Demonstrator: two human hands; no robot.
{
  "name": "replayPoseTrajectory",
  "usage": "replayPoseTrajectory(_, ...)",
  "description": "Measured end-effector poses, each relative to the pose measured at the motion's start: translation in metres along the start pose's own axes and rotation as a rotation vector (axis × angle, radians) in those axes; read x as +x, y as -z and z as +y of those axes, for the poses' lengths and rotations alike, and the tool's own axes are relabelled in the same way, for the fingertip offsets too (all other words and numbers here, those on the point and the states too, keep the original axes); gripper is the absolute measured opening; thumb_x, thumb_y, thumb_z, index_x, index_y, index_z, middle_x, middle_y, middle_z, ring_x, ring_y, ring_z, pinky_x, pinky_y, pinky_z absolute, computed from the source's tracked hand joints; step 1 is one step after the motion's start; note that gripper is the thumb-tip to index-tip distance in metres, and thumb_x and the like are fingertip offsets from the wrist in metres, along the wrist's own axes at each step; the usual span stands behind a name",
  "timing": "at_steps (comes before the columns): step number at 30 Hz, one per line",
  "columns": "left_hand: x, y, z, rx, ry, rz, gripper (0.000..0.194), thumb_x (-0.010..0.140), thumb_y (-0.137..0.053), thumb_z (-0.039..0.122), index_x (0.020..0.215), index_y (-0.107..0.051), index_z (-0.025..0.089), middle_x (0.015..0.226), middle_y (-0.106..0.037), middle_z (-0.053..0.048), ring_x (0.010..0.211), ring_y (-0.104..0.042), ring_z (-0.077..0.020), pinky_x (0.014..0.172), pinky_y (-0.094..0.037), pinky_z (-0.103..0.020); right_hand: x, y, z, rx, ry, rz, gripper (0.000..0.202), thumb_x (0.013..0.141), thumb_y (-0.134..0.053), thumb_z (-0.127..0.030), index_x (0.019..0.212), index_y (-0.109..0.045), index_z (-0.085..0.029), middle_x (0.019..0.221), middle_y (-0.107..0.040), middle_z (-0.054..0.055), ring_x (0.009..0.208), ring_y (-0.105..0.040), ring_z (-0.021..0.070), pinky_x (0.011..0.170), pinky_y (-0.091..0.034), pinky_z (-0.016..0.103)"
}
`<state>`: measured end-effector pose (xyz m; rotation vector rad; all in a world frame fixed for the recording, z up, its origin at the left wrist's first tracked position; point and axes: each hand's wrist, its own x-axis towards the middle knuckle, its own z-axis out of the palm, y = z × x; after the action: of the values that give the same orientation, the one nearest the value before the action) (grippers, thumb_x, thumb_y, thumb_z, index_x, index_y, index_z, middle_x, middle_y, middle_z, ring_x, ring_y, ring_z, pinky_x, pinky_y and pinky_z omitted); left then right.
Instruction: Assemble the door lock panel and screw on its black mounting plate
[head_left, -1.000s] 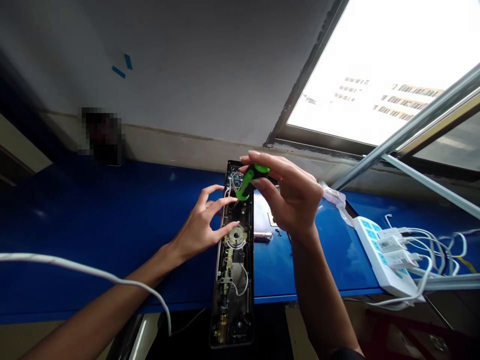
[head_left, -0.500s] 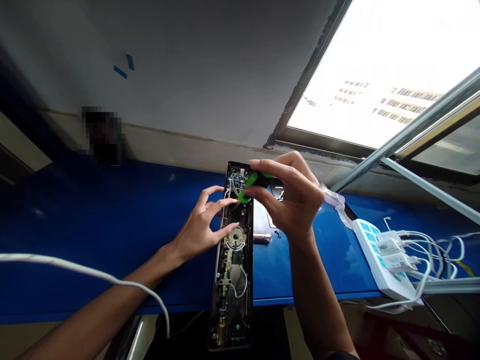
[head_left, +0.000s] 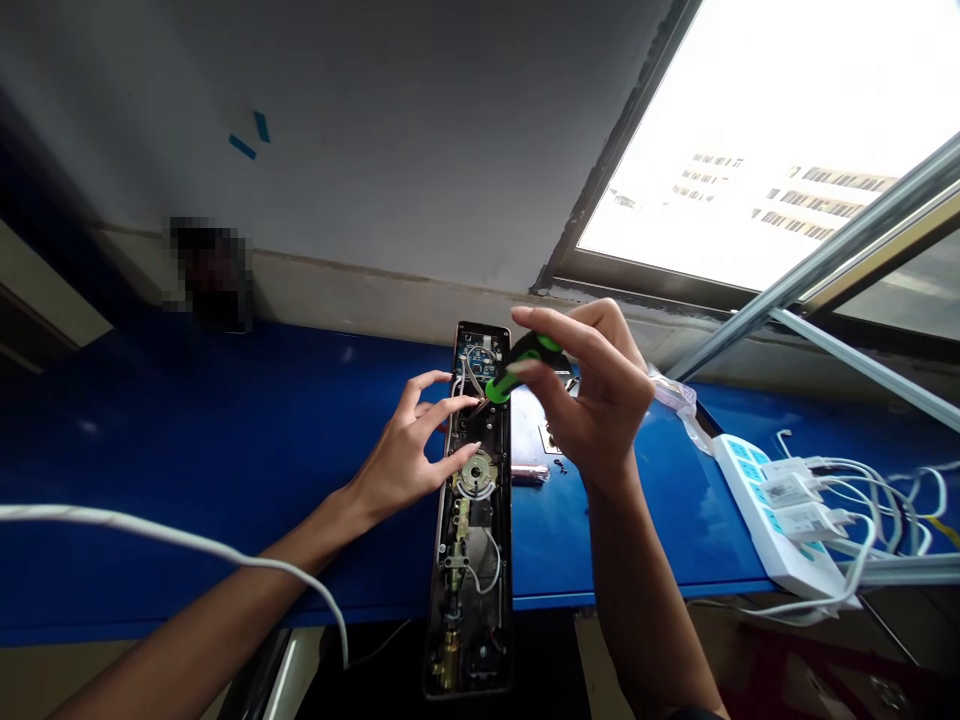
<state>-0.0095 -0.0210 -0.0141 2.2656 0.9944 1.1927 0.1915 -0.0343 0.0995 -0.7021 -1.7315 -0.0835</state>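
Observation:
A long black lock panel [head_left: 466, 520] lies with its inner side up, its lower end past the table's front edge. Inside it are a blue circuit board [head_left: 474, 362], a round metal disc [head_left: 476, 472], white wires and a brass cylinder [head_left: 450, 660]. My left hand [head_left: 401, 445] holds the panel's left side, its thumb by the disc and a fingertip close to the screwdriver's shaft. Between the thumb and fingers of my right hand [head_left: 600, 400] is a green-and-black screwdriver [head_left: 517, 370], slanting down into the panel. Where its tip sits is hard to see.
Right of the panel lie small dark screws [head_left: 559, 466] and a shiny wrapped item [head_left: 530, 475] on the blue table [head_left: 225, 430]. A white power strip [head_left: 780, 530] with several plugs and cables stands at the right. One white cable [head_left: 187, 543] crosses over my left forearm.
The screwdriver's handle leans further right, and my right hand has shifted slightly right with its index finger off the handle's end. My left hand keeps its place on the panel.

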Motion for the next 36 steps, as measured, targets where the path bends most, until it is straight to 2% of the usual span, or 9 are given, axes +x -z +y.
replayPoseTrajectory(2, 0.000, 0.000, 0.001, -0.006, 0.000, -0.001, 0.044, 0.094, -0.075, 0.035, 0.137, -0.062, 0.033, 0.154, -0.040, -0.010, 0.104, -0.069, -0.0230, 0.098, -0.064, -0.052, -0.001, 0.001, -0.002, 0.097, -0.038, -0.110, 0.042, 0.102, -0.059, -0.024, 0.142, -0.065, -0.037, 0.125, -0.072, 0.005, 0.108, -0.071, 0.0224, 0.089, -0.066, 0.045)
replayPoseTrajectory(4, 0.001, 0.000, 0.002, -0.005, -0.004, 0.005, 0.043, 0.094, -0.075, 0.033, 0.136, -0.063, 0.032, 0.153, -0.041, -0.010, 0.107, -0.069, -0.0235, 0.099, -0.063, -0.052, -0.002, 0.002, -0.005, 0.180, -0.069, -0.187, 0.048, 0.105, -0.051, -0.020, 0.150, -0.057, -0.036, 0.139, -0.070, 0.005, 0.118, -0.072, 0.0239, 0.097, -0.065, 0.048)
replayPoseTrajectory(7, 0.001, -0.001, 0.003, 0.003, -0.015, 0.022, 0.041, 0.094, -0.075, 0.030, 0.134, -0.064, 0.030, 0.152, -0.042, -0.010, 0.112, -0.067, -0.0243, 0.100, -0.063, -0.050, -0.002, 0.002, -0.006, 0.141, -0.059, -0.150, 0.042, 0.099, -0.067, -0.022, 0.139, -0.067, -0.037, 0.119, -0.075, 0.003, 0.102, -0.074, 0.0210, 0.087, -0.067, 0.043)
replayPoseTrajectory(11, 0.000, -0.003, 0.003, 0.011, -0.013, 0.048, 0.040, 0.093, -0.075, 0.026, 0.131, -0.065, 0.029, 0.151, -0.042, -0.009, 0.113, -0.066, -0.0233, 0.102, -0.063, -0.048, -0.001, 0.002, -0.008, -0.037, -0.021, -0.024, 0.034, 0.085, -0.087, -0.028, 0.117, -0.077, -0.036, 0.088, -0.062, 0.000, 0.080, -0.062, 0.0166, 0.068, -0.061, 0.036)
replayPoseTrajectory(13, 0.000, -0.004, 0.004, -0.004, 0.015, 0.050, 0.039, 0.093, -0.076, 0.025, 0.130, -0.066, 0.029, 0.151, -0.041, -0.009, 0.108, -0.066, -0.0210, 0.101, -0.063, -0.047, 0.000, 0.002, -0.009, -0.076, -0.050, -0.048, 0.035, 0.088, -0.083, -0.029, 0.122, -0.075, -0.036, 0.093, -0.062, 0.001, 0.084, -0.062, 0.0173, 0.071, -0.062, 0.037)
replayPoseTrajectory(18, 0.000, -0.006, 0.006, -0.058, 0.098, 0.046, 0.041, 0.093, -0.076, 0.025, 0.131, -0.066, 0.033, 0.152, -0.040, -0.008, 0.100, -0.066, -0.0176, 0.102, -0.063, -0.048, -0.003, 0.006, -0.006, -0.001, -0.122, -0.211, 0.055, 0.100, -0.063, -0.018, 0.151, -0.052, -0.035, 0.129, -0.072, 0.003, 0.104, -0.073, 0.0186, 0.088, -0.067, 0.038)
replayPoseTrajectory(26, 0.005, -0.007, -0.006, -0.111, 0.142, 0.054, 0.036, 0.096, -0.073, 0.032, 0.131, -0.067, 0.035, 0.151, -0.040, -0.006, 0.107, -0.067, -0.0195, 0.107, -0.060, -0.049, -0.020, 0.042, 0.010, -0.187, -0.047, 0.199, 0.054, 0.092, -0.074, -0.022, 0.141, -0.055, -0.033, 0.123, -0.071, 0.005, 0.109, -0.077, 0.0240, 0.082, -0.070, 0.041)
replayPoseTrajectory(31, 0.015, -0.006, -0.014, -0.134, 0.135, 0.065, 0.035, 0.096, -0.073, 0.036, 0.131, -0.067, 0.033, 0.150, -0.040, -0.007, 0.112, -0.068, -0.0212, 0.110, -0.059, -0.049, -0.039, 0.062, 0.019, -0.251, -0.211, -0.008, 0.043, 0.089, -0.079, -0.023, 0.128, -0.061, -0.029, 0.117, -0.079, 0.004, 0.106, -0.079, 0.0225, 0.084, -0.069, 0.040)
replayPoseTrajectory(36, 0.024, -0.009, -0.013, -0.078, 0.123, 0.064, 0.030, 0.098, -0.069, 0.033, 0.128, -0.068, 0.031, 0.149, -0.040, -0.008, 0.120, -0.065, -0.0235, 0.111, -0.059, -0.050, -0.072, 0.054, 0.029, -0.254, -0.365, -0.115, 0.030, 0.093, -0.076, -0.029, 0.116, -0.057, -0.028, 0.112, -0.080, 0.003, 0.096, -0.080, 0.0190, 0.084, -0.068, 0.037)
